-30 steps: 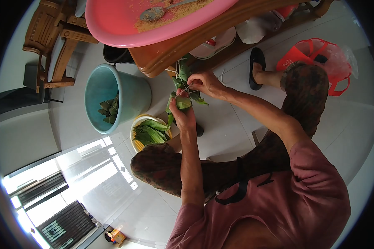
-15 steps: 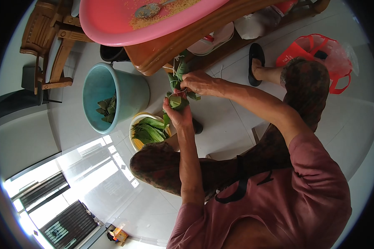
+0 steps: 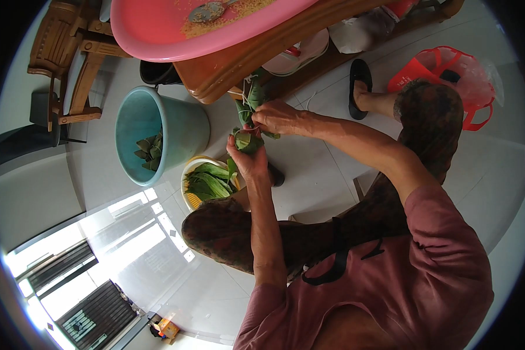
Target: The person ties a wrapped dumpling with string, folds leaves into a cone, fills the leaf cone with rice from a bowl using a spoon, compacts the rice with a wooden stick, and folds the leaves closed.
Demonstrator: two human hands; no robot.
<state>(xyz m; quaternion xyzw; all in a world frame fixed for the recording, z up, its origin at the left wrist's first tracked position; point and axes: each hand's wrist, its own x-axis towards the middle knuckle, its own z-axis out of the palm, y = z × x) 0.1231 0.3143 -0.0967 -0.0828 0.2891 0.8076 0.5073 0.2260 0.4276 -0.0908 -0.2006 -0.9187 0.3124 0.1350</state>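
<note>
Green-leaf parcel (image 3: 248, 142) is gripped by the left hand (image 3: 252, 162) near the table corner (image 3: 203, 87), while the right hand (image 3: 275, 118), seemingly closed on string (image 3: 254, 128), has been turned inward, so tying is probably being advanced.

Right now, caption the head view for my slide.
Left hand holding a leaf bundle, right hand at its string, near a basket of leaves.

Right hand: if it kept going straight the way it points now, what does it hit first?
Probably the string-tied green leaf bundle, just past the right hand's fingers. With one view, depth is unclear: it may already touch the bundle or would pass in front of it.
</note>
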